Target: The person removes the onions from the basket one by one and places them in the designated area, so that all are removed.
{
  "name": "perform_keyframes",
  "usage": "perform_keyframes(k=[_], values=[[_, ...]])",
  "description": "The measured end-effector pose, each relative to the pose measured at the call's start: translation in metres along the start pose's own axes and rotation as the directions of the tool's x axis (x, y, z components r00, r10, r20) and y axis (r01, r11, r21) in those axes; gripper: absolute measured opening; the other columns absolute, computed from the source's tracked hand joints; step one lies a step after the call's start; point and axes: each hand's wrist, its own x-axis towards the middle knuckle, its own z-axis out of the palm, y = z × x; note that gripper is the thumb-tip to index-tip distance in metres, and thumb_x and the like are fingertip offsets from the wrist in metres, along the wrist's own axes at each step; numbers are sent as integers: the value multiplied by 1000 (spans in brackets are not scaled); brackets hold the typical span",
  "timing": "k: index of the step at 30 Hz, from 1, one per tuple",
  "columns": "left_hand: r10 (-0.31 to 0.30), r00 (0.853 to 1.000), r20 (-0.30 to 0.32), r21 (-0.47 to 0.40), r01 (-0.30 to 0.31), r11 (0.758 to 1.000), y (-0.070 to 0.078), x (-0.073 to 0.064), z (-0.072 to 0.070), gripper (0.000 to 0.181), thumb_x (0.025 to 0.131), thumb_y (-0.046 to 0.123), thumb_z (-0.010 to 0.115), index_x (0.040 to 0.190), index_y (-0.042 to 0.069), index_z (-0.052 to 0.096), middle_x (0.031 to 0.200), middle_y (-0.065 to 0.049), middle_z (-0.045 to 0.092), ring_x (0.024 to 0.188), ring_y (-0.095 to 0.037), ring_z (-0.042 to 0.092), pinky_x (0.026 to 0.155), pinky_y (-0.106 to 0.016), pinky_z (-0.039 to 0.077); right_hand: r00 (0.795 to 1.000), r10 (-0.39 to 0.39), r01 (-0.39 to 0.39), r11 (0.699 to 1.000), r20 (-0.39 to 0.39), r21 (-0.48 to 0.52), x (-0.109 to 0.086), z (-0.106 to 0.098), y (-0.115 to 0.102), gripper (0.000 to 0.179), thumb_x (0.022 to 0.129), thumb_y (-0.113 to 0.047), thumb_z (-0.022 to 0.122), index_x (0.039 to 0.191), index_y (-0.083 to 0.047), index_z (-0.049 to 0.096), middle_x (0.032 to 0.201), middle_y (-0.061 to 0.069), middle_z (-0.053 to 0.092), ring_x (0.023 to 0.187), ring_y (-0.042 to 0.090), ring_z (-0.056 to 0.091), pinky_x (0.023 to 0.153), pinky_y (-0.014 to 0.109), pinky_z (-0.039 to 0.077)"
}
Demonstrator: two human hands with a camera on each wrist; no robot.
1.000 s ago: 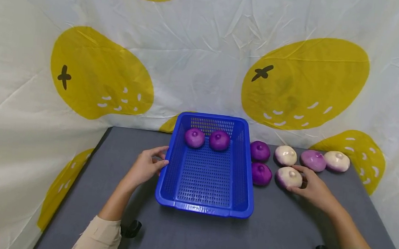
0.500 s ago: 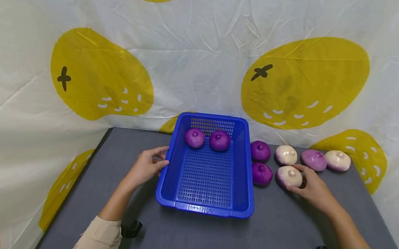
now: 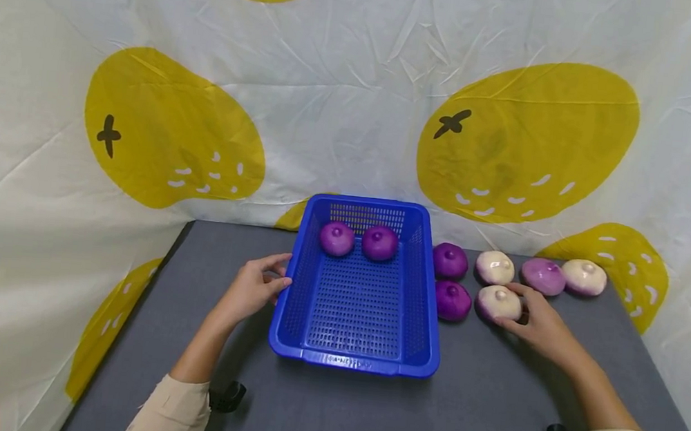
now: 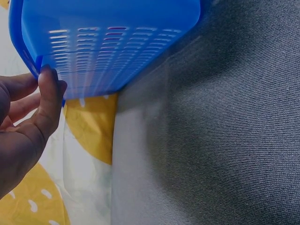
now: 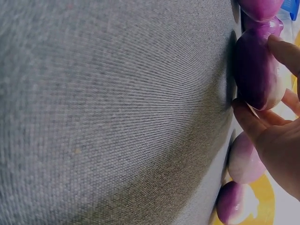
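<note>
At the right hand (image 3: 542, 325), a glossy white onion (image 3: 496, 303), purple-sided

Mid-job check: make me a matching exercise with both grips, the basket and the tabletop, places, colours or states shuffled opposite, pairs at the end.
Column one
1. Left grip
2. Basket
3. Right grip
4. Tabletop

Column two
A. Curled around a whitish onion
B. Dark grey
C. Pinching the left rim of the item in line 2
D. Blue, with perforated sides

Pairs: 1-C, 2-D, 3-A, 4-B

Left hand (image 3: 254, 288), right hand (image 3: 540, 323), both curled
</note>
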Motion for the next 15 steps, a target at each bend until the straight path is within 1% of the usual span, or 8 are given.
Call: perform_keyframes(k=[3, 5, 6, 8, 9, 11, 13, 15], values=[[4, 1000, -2, 2, -4, 1000, 0, 1, 0, 50, 98, 5, 69, 146, 1, 55, 110, -22, 66, 74, -20, 70, 67, -49, 64, 1000, -4, 4, 1000, 7, 16, 1, -1, -1, 71, 83, -12, 86, 137, 16, 48, 131, 34, 55, 103, -21, 40, 81, -2, 40], [4, 1000, -4, -1, -4, 1000, 0, 1, -1, 50, 98, 5, 69, 146, 1, 55, 110, -22, 66, 74, -20, 70, 66, -48, 64, 1000, -7, 7, 1000, 7, 21, 1, -3, -2, 71, 83, -10, 86, 137, 16, 48, 131, 35, 55, 103, -15, 47, 80, -1, 41], [3, 1000, -5, -3, -3, 1000, 0, 1, 0, 50, 98, 5, 69, 146, 1, 56, 110, -22, 66, 74, -19, 70, 66, -48, 64, 1000, -9, 9, 1000, 9, 27, 1, -4, -3, 71, 83, -9, 86, 137, 17, 48, 131, 35, 55, 104, -9, 52, 81, -1, 42], [4, 1000, -2, -7, -4, 1000, -1, 1, -1, 50, 98, 5, 69, 147, 1, 55, 110, -23, 66, 74, -20, 70, 67, -49, 64, 1000, -9, 8, 999, 15, 34, 2, -5, -5, 72, 83, -9, 86, 137, 18, 47, 131, 36, 54, 105, 11, 62, 81, -2, 41], [5, 1000, 0, -7, -5, 1000, 0, 1, -1, 50, 98, 5, 69, 147, 1, 55, 110, -23, 66, 74, -20, 70, 67, -50, 64, 1000, -8, 8, 999, 17, 36, 2, -6, -6, 72, 83, -8, 86, 137, 18, 46, 132, 36, 53, 107, 22, 64, 82, -3, 41], [1, 1000, 0, -6, -1, 1000, 0, 1, 0, 51, 98, 5, 69, 147, 2, 55, 110, -22, 66, 74, -20, 70, 68, -50, 64, 1000, -14, 14, 999, 11, 41, 2, -8, -9, 73, 82, -7, 86, 136, 19, 45, 132, 37, 52, 109, 41, 61, 84, -4, 40], [3, 1000, 3, -2, -3, 1000, 0, 1, 0, 51, 98, 5, 69, 147, 2, 55, 110, -22, 66, 73, -20, 70, 68, -51, 64, 1000, -2, 2, 1000, 14, 25, 1, -11, -12, 74, 83, -7, 86, 137, 19, 44, 133, 38, 50, 111, 51, 60, 88, 9, 54], [0, 1000, 4, 4, 0, 1000, 0, 1, 0, 51, 98, 6, 69, 147, 2, 55, 110, -21, 66, 73, -20, 70, 68, -51, 64, 1000, 16, -16, 1000, 14, -2, 0, -15, -16, 74, 84, -9, 85, 139, 17, 43, 134, 39, 49, 112, 55, 60, 91, 32, 60]])
